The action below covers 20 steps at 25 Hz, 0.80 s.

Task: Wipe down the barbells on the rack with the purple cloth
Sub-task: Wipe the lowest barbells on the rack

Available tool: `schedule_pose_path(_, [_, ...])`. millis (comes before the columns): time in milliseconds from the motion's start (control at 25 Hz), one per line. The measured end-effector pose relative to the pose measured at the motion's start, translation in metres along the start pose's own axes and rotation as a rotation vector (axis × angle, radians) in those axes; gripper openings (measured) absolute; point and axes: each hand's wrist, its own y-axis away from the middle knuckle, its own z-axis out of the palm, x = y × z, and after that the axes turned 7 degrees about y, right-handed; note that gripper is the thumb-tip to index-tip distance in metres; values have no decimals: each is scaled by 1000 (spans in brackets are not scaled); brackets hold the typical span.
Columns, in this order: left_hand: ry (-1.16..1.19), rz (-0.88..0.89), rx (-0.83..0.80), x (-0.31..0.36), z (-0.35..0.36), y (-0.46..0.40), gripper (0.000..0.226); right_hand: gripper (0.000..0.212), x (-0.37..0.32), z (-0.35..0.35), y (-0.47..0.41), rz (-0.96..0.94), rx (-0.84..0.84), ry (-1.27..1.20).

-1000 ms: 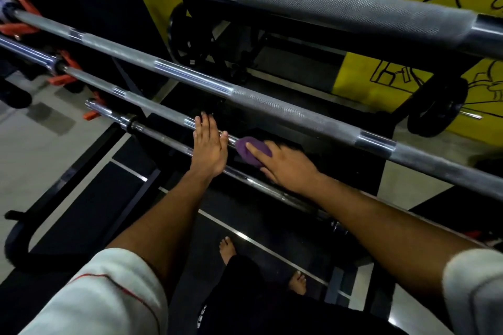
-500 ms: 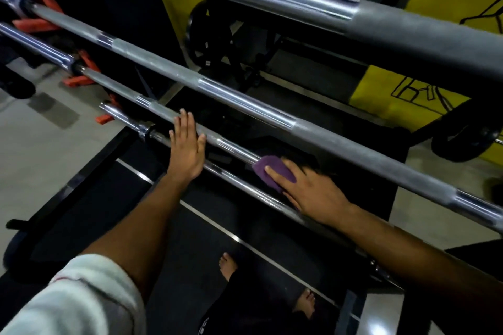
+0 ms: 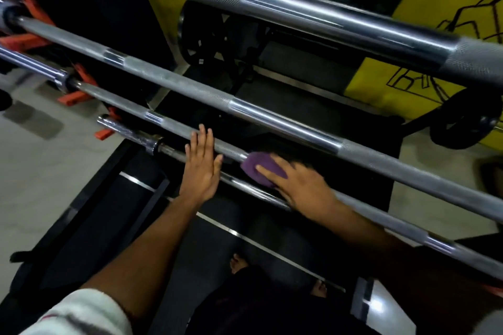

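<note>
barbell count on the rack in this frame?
4. Top barbell nearest the camera, second barbell below it, third barbell under the purple cloth, lowest barbell under the left hand. More may sit out of frame.

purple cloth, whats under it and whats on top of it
The right hand presses on top of the purple cloth. Under it a barbell runs out on the left side; the covered stretch of bar is hidden.

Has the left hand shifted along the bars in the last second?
Yes. The left hand has slid left along the bars, toward the collar of the lowest barbell. It now rests closer to that collar than before.
</note>
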Motion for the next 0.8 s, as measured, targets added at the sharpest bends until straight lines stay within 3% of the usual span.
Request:
schedule_pose_path(160, [-60, 5, -13, 2, -5, 0, 65, 79, 18, 2, 59, 128, 12, 71])
schedule_pose_path(320, [-54, -5, -32, 7, -11, 0, 64, 85, -6, -5, 28, 266, -49, 66])
schedule_pose_path(520, [-193, 31, -91, 4, -30, -2, 77, 81, -24, -7, -36, 170, -37, 4])
schedule_pose_path(680, [-329, 66, -173, 14, -44, -5, 83, 69, -31, -3, -71, 69, -63, -173])
schedule_pose_path(800, [-280, 269, -241, 37, -50, -21, 82, 58, -21, -6, -78, 216, -64, -478])
